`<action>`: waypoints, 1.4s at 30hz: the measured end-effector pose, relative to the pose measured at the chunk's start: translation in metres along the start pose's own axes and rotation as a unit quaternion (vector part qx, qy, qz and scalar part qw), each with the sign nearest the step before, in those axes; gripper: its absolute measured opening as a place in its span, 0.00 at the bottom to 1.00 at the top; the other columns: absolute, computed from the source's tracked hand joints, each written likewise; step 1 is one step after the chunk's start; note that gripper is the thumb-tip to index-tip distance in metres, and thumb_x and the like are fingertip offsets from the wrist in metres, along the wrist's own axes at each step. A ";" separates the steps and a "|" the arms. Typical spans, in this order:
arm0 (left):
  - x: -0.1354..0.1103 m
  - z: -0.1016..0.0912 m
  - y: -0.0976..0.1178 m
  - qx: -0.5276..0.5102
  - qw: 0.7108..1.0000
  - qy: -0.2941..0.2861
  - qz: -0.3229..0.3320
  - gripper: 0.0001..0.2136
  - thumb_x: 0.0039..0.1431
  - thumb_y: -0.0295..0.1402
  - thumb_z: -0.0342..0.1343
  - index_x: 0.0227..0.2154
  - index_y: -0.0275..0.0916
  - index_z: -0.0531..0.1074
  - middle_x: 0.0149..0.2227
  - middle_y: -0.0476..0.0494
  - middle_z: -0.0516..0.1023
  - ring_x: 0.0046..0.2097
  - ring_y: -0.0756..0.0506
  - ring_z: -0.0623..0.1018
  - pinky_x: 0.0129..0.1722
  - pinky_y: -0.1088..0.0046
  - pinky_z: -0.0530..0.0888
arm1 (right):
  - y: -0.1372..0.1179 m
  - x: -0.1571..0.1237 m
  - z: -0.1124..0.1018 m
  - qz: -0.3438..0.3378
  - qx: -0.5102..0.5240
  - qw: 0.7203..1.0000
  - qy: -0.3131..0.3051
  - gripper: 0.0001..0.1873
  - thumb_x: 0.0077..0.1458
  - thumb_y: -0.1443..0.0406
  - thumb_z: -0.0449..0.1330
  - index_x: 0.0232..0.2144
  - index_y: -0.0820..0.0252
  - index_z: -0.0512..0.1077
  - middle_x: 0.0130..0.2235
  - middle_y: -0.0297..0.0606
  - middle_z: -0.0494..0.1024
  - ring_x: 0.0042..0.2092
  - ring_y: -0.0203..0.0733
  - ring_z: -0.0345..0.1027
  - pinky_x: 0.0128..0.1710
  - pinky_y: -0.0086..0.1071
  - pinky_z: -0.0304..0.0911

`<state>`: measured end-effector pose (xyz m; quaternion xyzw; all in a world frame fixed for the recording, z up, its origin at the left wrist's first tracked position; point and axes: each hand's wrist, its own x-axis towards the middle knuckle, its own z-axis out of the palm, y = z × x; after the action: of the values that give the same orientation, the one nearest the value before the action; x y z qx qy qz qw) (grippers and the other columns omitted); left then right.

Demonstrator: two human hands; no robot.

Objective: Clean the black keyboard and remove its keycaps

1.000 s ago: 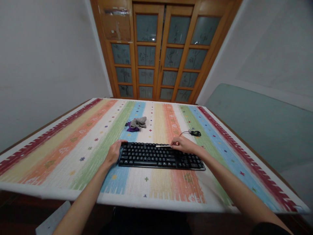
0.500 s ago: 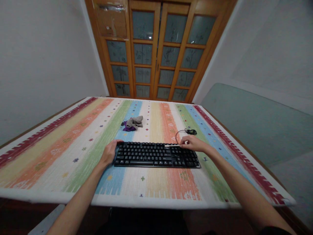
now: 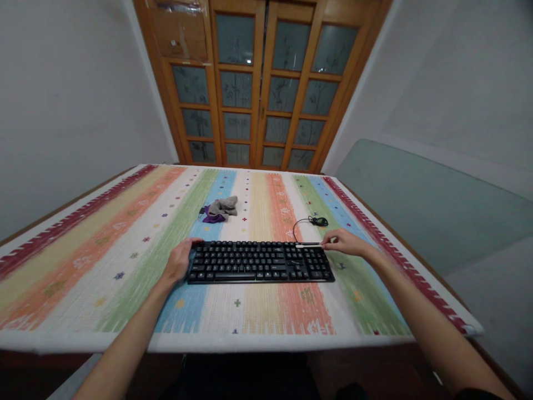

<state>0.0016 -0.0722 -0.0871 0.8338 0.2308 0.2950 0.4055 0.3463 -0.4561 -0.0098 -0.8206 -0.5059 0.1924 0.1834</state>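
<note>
A black keyboard (image 3: 258, 261) lies across the middle of a striped, many-coloured tablecloth (image 3: 104, 261). My left hand (image 3: 178, 261) rests against the keyboard's left end, fingers curled over its top left corner. My right hand (image 3: 345, 242) is at the keyboard's upper right corner, pinching a thin white stick (image 3: 308, 245) that lies along the keyboard's top edge. The keyboard's black cable (image 3: 310, 223) loops away behind it and ends in a small coil.
A crumpled grey and purple cloth (image 3: 219, 209) lies farther back on the table. Wooden doors with frosted glass panes (image 3: 258, 89) stand behind the table. A pale green surface (image 3: 428, 205) is at the right beside the table edge.
My right hand has slid the white stick rightward along the keyboard's top edge, from its middle to its right corner. My left hand has stayed at the left end. The camera has shifted slightly.
</note>
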 end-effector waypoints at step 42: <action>-0.003 0.005 -0.003 -0.117 0.993 0.014 -0.007 0.27 0.66 0.53 0.34 0.49 0.37 0.68 0.43 0.39 0.79 0.48 0.41 0.78 0.53 0.57 0.70 | -0.241 0.136 0.136 -0.198 -0.083 0.976 0.036 0.13 0.57 0.69 0.56 0.40 0.64 0.79 0.37 0.44 0.79 0.37 0.41 0.70 0.38 0.30 0.58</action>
<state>0.0024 -0.0751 -0.0934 0.7747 0.2058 0.3294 0.4990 0.1512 -0.2180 -0.0245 -0.7230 -0.6656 0.0798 0.1669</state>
